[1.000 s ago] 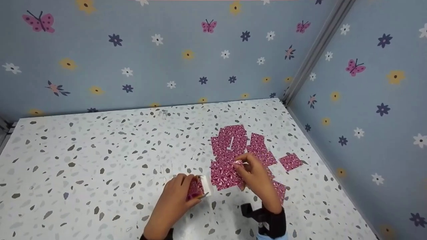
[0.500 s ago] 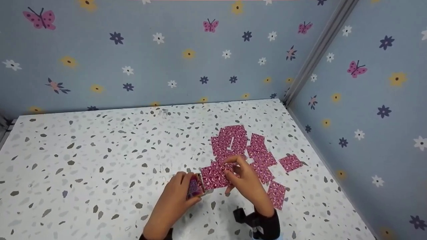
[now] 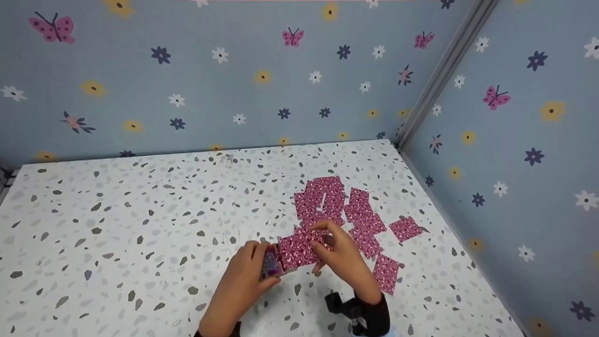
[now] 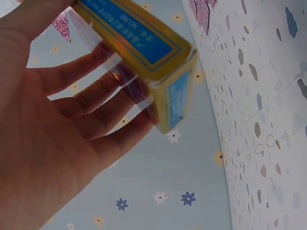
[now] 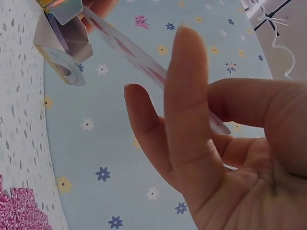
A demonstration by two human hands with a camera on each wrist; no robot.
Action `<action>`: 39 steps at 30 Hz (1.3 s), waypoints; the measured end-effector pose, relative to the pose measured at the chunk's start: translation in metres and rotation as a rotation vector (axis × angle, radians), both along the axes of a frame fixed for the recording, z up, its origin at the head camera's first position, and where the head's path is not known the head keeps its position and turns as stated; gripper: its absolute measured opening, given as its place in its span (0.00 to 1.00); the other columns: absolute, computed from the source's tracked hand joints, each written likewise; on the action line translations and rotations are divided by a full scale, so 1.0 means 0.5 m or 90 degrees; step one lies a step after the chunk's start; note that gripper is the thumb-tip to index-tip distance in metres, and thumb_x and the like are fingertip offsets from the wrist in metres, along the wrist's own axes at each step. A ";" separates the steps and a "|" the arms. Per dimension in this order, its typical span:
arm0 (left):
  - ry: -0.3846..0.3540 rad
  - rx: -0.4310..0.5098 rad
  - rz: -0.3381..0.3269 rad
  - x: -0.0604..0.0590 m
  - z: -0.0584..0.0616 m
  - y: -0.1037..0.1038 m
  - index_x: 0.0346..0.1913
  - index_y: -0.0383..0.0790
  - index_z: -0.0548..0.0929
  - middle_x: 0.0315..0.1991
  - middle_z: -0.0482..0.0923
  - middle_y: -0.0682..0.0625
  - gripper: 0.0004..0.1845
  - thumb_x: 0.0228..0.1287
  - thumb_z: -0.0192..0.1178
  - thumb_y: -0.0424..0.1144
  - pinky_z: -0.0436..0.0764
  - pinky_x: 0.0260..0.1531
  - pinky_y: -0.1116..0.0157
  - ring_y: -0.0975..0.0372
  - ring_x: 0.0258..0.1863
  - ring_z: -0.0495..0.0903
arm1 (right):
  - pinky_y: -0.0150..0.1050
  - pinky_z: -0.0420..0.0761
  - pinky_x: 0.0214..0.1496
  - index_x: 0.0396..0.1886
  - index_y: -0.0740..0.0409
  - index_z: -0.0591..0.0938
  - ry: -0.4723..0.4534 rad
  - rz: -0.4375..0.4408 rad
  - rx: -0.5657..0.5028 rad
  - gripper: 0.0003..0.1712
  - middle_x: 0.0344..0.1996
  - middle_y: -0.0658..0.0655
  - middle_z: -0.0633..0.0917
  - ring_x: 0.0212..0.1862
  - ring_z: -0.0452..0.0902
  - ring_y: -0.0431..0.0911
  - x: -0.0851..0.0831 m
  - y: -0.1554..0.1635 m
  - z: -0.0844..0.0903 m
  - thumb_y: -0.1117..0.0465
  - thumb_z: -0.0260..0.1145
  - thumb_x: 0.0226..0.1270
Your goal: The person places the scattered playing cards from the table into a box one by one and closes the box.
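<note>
**My speckled tabletop**

Below me is a white terrazzo-pattern table [image 3: 140,220] flecked with grey chips. Pink patterned cards [image 3: 327,201] lie spread on it toward the right, overlapping, with one single card [image 3: 406,228] lying apart, further right.

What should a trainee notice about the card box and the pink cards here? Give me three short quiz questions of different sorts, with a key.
1. True or false: the left hand holds the card box off the table.
2. Multiple choice: the right hand pinches (A) a few pink-backed cards, (B) a pen, (C) nothing.
3. Fill in: the loose pink cards lie face ____ on the table, to the right of centre.

Key: 1 true; the left wrist view shows fingers curled round the yellow and blue box. 2 A; the cards' near edge meets the box's open end. 3 down; only the patterned backs show.
</note>
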State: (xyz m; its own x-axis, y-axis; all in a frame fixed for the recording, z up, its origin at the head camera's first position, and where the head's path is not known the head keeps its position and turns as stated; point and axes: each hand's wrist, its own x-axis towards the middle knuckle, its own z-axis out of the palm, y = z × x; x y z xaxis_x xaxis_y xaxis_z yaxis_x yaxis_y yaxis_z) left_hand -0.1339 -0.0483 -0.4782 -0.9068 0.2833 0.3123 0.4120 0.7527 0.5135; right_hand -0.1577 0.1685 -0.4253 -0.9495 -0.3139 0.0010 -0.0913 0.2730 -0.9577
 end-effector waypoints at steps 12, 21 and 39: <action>0.000 0.007 0.005 0.000 -0.002 -0.001 0.56 0.35 0.73 0.46 0.72 0.45 0.38 0.42 0.72 0.51 0.78 0.45 0.59 0.58 0.41 0.74 | 0.50 0.82 0.25 0.54 0.62 0.70 -0.004 -0.004 0.034 0.18 0.52 0.65 0.71 0.22 0.76 0.43 0.002 -0.008 -0.005 0.71 0.56 0.65; 0.024 0.007 -0.001 -0.002 0.000 0.000 0.54 0.39 0.73 0.45 0.72 0.47 0.36 0.42 0.72 0.52 0.78 0.45 0.59 0.59 0.41 0.74 | 0.41 0.83 0.25 0.57 0.64 0.71 -0.010 0.007 0.053 0.20 0.56 0.66 0.69 0.27 0.78 0.45 0.001 -0.013 -0.006 0.71 0.57 0.65; 0.022 -0.004 -0.009 -0.004 -0.001 -0.001 0.54 0.39 0.74 0.44 0.73 0.47 0.36 0.41 0.72 0.51 0.77 0.44 0.59 0.58 0.40 0.74 | 0.40 0.83 0.27 0.54 0.61 0.69 0.074 0.037 0.131 0.20 0.40 0.60 0.78 0.30 0.77 0.44 0.002 -0.045 -0.023 0.72 0.59 0.62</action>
